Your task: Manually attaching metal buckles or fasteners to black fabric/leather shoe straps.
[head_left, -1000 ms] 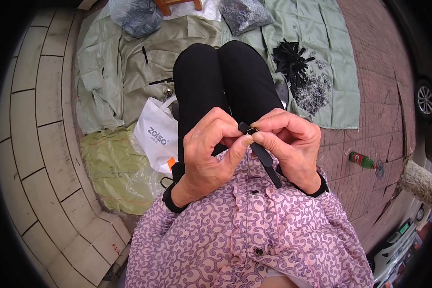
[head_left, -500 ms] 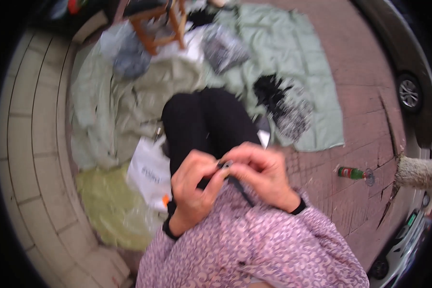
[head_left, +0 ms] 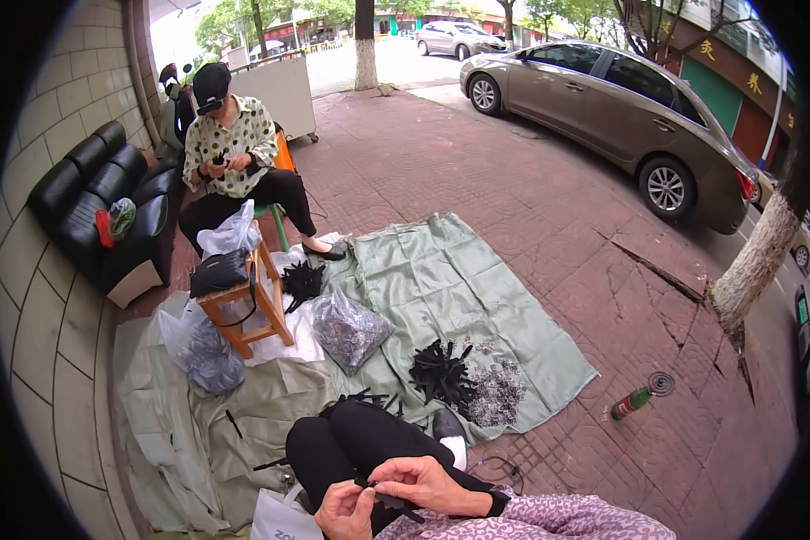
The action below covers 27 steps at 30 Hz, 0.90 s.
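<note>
Over my lap, my left hand [head_left: 345, 509] and my right hand [head_left: 427, 484] meet with fingertips pinched together. Between them is a narrow black strap [head_left: 411, 516], its loose end hanging below my right hand. A small dark piece sits at the fingertips, too small to make out. Beyond my knees, a heap of black straps [head_left: 441, 372] lies on a green sheet [head_left: 522, 328]. Beside that heap spread many small black and silvery pieces [head_left: 499, 396]. A clear plastic bag [head_left: 349, 331] of similar small pieces rests to its left.
Across the sheet another person [head_left: 229, 148] sits with a small dark item in hand. A wooden stool [head_left: 243, 315] carries a black handbag [head_left: 222, 273]. At left stands a black sofa [head_left: 108, 207]; at right are a green bottle [head_left: 632, 402], a tree trunk [head_left: 751, 261] and a parked car [head_left: 603, 112].
The view has tilted up, bringing the other person, sofa and street into sight. My hands now appear lower in the picture, still pinched together on the strap.
</note>
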Available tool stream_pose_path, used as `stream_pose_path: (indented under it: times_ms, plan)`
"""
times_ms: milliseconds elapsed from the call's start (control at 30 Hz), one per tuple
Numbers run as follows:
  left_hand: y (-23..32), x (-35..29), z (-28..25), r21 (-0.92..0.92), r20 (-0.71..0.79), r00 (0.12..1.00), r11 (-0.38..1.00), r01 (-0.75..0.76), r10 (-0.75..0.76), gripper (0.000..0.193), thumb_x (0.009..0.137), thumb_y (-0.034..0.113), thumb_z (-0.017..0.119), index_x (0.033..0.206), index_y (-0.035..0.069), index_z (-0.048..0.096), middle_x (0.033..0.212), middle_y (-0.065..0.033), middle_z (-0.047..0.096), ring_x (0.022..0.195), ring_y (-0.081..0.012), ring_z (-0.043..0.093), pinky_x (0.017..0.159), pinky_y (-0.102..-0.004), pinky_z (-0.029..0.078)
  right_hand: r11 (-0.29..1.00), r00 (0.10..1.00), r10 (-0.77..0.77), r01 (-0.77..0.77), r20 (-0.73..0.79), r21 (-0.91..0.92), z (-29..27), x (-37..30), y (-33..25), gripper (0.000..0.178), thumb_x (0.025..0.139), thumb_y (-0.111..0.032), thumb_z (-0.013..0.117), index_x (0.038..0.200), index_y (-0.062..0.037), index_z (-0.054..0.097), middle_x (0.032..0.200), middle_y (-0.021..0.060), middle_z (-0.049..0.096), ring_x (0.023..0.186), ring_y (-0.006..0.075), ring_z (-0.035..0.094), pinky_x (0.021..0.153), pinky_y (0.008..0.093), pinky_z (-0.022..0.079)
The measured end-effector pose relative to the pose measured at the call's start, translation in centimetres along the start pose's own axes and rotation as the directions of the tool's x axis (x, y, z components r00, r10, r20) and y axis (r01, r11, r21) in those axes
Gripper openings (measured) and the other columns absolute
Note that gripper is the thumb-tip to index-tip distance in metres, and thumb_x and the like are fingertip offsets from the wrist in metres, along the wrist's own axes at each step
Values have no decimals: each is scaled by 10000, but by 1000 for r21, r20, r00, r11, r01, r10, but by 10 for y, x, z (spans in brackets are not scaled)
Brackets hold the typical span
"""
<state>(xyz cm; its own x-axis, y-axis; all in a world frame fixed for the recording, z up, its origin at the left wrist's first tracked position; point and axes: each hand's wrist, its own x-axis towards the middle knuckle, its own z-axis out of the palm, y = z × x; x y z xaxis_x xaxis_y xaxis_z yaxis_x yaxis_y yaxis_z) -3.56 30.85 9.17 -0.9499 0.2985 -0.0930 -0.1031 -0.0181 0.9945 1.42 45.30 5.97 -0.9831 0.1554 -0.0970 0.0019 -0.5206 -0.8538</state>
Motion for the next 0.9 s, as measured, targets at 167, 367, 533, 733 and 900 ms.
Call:
stream_pose_path:
  times_ms: [167, 367, 533, 733, 900]
  plan:
    - [-7, 0, -7, 82, 35, 999, 997, -9, 6, 122, 874, -26, 693, 983, -17, 638, 833, -32, 652, 732, -98, 633, 670, -234, 532, 995, 994, 92, -94, 63, 39, -9, 2, 7, 179, 962, -78, 626, 1120, 3, 641, 928, -2, 665, 781, 33, 596, 683, 185, 490]
    - [-5, -1, -14, 304, 141, 980, 936, -177, 140, 119, 870, -9, 696, 974, -16, 638, 841, -25, 642, 761, -81, 612, 656, -227, 509, 991, 984, 117, -107, 137, -83, -14, 1, 6, 151, 968, -116, 623, 1060, 0, 591, 853, -27, 604, 731, 32, 531, 650, 191, 447]
    - [-8, -2, -23, 316, 218, 972, 936, -157, 89, 100, 890, 3, 677, 975, -11, 627, 845, -17, 627, 761, -72, 594, 652, -219, 491, 987, 973, 125, -102, 195, -126, -10, -3, 9, 150, 979, -129, 608, 1056, -13, 549, 850, -38, 554, 720, 31, 508, 636, 193, 438]
    - [-4, 0, -24, 215, 272, 962, 976, -32, -28, 85, 915, 7, 645, 990, -11, 608, 838, -11, 613, 750, -69, 577, 657, -220, 485, 983, 975, 128, -100, 183, -152, -6, -8, 14, 169, 989, -150, 595, 1063, -16, 523, 862, -30, 521, 719, 27, 488, 633, 196, 420]
    - [-6, 1, -20, 139, 265, 961, 989, 41, -77, 94, 922, 18, 638, 1003, -18, 607, 848, -23, 624, 764, -74, 587, 663, -226, 492, 964, 985, 129, -98, 113, -246, -9, -7, 18, 150, 989, -123, 591, 1091, -29, 535, 888, -38, 511, 770, 17, 459, 658, 192, 389]
